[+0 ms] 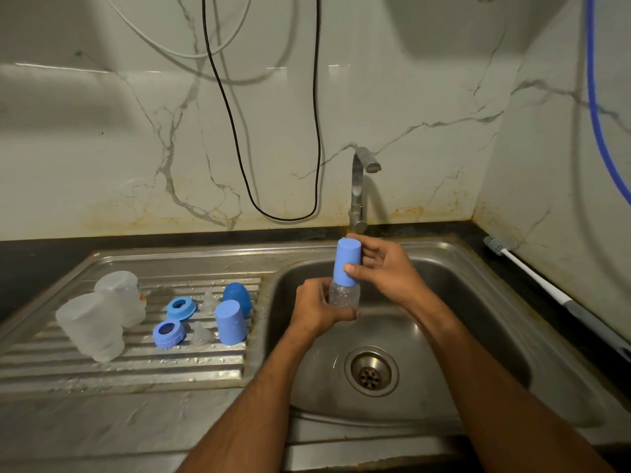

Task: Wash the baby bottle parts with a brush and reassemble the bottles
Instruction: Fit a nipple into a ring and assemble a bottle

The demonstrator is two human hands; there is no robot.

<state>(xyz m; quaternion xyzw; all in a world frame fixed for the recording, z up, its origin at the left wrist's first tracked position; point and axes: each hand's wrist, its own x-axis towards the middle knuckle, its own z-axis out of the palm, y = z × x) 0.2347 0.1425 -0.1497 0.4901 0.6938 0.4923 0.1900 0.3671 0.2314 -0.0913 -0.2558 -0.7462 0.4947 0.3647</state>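
Observation:
Over the sink basin [478,302] my left hand [317,310] grips a clear baby bottle [343,297] upright by its body. My right hand [379,264] holds the blue cap [347,262] sitting on the bottle's top, thumb in front and fingers behind. On the ribbed drainboard [136,363] to the left lie two clear bottle bodies [92,327] [121,291], two blue screw rings [169,332] [181,307], two clear teats [200,332] [210,299], a standing blue cap [231,322] and another blue cap [238,297] on its side. The bottle brush [532,271] lies on the counter at right.
The tap [360,189] stands behind the basin, no water visibly running. The drain [371,372] sits in the basin floor. A black cable [239,148] hangs on the marble wall; a blue hose [596,97] runs down at far right.

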